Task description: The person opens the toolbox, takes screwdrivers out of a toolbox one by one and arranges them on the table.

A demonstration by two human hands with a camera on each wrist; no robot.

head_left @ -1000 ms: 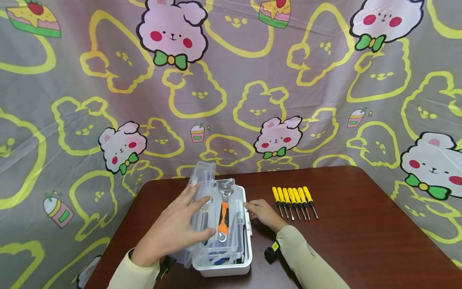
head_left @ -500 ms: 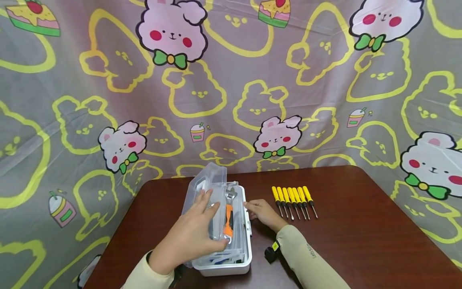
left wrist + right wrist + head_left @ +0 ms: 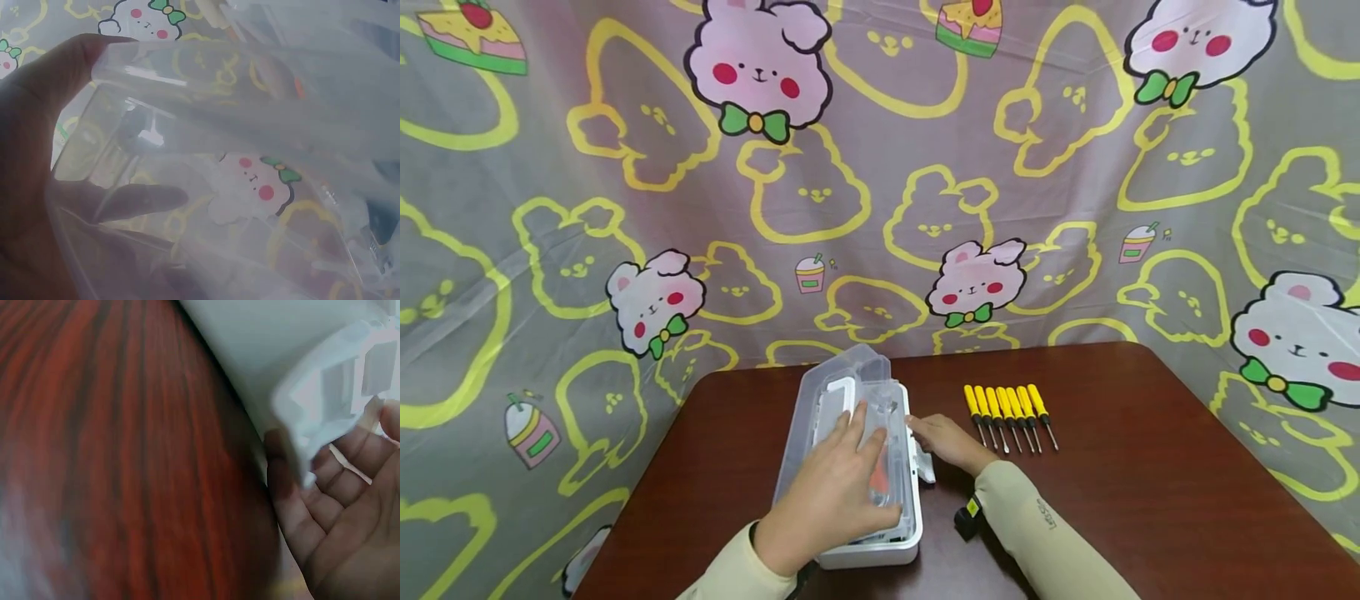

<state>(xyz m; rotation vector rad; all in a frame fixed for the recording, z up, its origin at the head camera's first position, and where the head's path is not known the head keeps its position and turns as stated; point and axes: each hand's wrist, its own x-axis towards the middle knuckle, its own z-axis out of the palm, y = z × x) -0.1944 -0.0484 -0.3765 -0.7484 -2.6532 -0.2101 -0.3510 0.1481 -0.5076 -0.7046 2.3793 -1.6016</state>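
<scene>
A white toolbox with a clear lid stands on the table. My left hand lies across the lid with spread fingers, and the left wrist view shows its thumb at the clear plastic's edge. Under the lid, the orange handle of an adjustable wrench shows faintly. At the box's right side is my right hand. In the right wrist view its fingers curl behind a white latch, with the thumb partly cut off at the frame's edge.
Several yellow-handled screwdrivers lie in a row right of the toolbox, tips toward me. The dark wooden table meets a patterned cloth behind. A small black device sits by my right sleeve.
My left hand has moved to the right, swinging the clear lid over from the left onto the box, above the wrench. The white latch now sticks out below my right hand, which stays put.
</scene>
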